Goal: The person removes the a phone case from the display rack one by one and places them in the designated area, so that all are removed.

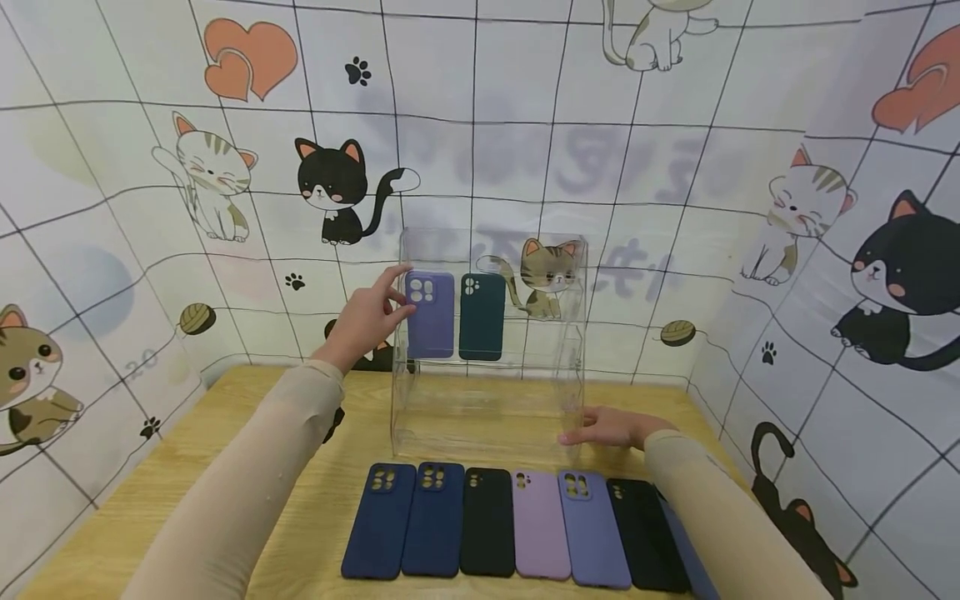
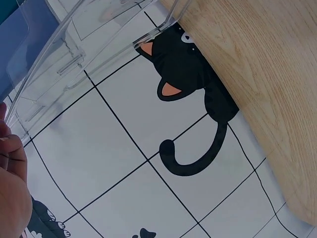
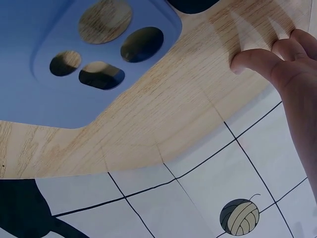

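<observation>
A clear plastic display rack (image 1: 487,408) stands upright at the back of the table. On its upper tier, a lavender phone case (image 1: 431,321) leans beside a dark teal phone case (image 1: 482,321). My left hand (image 1: 367,321) holds the lavender case by its left edge, index finger at the top corner and thumb lower down. The left wrist view shows those fingers (image 2: 14,148) bent at the rack's transparent edge. At the rack's lower right side rests my right hand (image 1: 611,427), fingers extended. A blue-lavender case (image 3: 104,64) fills the upper left of the right wrist view.
In front of the rack lies a row of several phone cases: two navy cases (image 1: 380,533), a black one (image 1: 487,533), a pink-lilac one (image 1: 542,537), a lavender one (image 1: 600,542) and others under my right forearm. A cat-print wall covering (image 1: 510,167) closes the back and sides.
</observation>
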`<state>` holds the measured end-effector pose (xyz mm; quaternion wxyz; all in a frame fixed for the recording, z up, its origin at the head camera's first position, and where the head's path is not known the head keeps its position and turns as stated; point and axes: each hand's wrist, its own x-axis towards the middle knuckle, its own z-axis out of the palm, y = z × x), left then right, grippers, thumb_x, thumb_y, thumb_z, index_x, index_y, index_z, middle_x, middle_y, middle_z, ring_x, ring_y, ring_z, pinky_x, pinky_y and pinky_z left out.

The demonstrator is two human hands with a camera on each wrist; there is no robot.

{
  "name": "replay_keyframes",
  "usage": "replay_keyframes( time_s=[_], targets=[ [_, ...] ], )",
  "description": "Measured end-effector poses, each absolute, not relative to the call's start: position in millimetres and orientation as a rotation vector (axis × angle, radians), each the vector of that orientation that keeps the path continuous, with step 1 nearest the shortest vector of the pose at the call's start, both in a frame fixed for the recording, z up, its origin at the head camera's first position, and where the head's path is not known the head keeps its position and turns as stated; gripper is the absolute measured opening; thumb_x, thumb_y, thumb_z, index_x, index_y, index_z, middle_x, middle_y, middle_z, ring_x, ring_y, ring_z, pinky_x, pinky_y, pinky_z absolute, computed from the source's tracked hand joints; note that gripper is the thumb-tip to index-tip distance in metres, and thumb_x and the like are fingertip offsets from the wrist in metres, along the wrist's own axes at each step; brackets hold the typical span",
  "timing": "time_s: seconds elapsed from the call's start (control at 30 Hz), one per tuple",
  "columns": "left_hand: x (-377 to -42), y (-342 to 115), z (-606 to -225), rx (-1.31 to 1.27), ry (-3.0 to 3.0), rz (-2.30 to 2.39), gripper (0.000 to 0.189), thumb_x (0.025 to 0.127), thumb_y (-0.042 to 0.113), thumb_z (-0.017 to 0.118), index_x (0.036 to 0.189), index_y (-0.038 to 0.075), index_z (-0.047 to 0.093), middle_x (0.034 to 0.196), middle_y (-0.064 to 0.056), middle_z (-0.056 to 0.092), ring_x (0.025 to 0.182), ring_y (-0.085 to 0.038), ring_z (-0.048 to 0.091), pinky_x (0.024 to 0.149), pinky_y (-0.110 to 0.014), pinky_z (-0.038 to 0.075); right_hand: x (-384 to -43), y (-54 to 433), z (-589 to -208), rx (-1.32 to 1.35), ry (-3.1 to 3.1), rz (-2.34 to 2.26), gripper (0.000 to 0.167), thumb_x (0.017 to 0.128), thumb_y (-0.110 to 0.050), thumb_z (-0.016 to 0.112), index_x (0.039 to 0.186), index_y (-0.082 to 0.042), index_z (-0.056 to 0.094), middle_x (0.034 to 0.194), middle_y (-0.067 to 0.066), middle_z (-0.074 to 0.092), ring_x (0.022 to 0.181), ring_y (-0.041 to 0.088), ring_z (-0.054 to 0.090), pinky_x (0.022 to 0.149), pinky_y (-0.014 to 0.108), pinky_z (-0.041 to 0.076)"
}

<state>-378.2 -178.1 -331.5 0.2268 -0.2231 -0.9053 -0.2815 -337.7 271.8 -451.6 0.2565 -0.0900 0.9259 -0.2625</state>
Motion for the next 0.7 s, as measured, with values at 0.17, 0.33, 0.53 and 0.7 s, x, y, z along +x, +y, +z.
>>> replay_keyframes(
  time_s=[0.17,0.33,0.53,0.7],
  targets=[
    [-378.2,-177.8,-330.0,-0.62,-2.524,-0.749,0.07,0.105,0.024,0.071,0.166,0.029,0.037,0.115,-0.012,0.08,0.062,-0.018,0.061,0.057,-0.034,0.048,-337.6,271.0,-450.2,-0.252,2.485,-0.736,0.12,0.087,-0.075,0.071,0.17,-0.004,0.021,0.172,0.028,0.03,0.159,0.055,0.027,0.123,0.073,0.032],
    [-379.9,-176.0,-332.4,-0.61,-2.483,-0.784,0.066,0.104,0.018,0.072,0.163,0.026,0.043,0.113,-0.013,0.081,0.058,-0.018,0.055,0.055,-0.033,0.044,-337.3,271.5,-450.9,-0.275,2.472,-0.75,0.119,0.089,-0.076,0.068,0.171,-0.005,0.02,0.172,0.028,0.029,0.159,0.055,0.025,0.123,0.073,0.031],
    [-379.1,-172.6,-333.8,-0.541,-2.4,-0.881,0.061,0.103,0.013,0.073,0.158,0.025,0.05,0.108,-0.013,0.082,0.056,-0.019,0.054,0.055,-0.033,0.042,-335.6,272.1,-452.1,-0.282,2.49,-0.733,0.119,0.088,-0.08,0.066,0.17,-0.004,0.024,0.171,0.029,0.031,0.159,0.054,0.028,0.123,0.072,0.031],
    [-373.4,-175.5,-323.2,-0.462,-2.306,-0.985,0.059,0.102,0.01,0.073,0.156,0.024,0.053,0.107,-0.015,0.082,0.062,-0.022,0.054,0.06,-0.034,0.042,-334.4,271.7,-454.0,-0.274,2.496,-0.726,0.119,0.087,-0.081,0.067,0.17,-0.007,0.024,0.171,0.03,0.032,0.158,0.054,0.029,0.122,0.072,0.033]
  ],
)
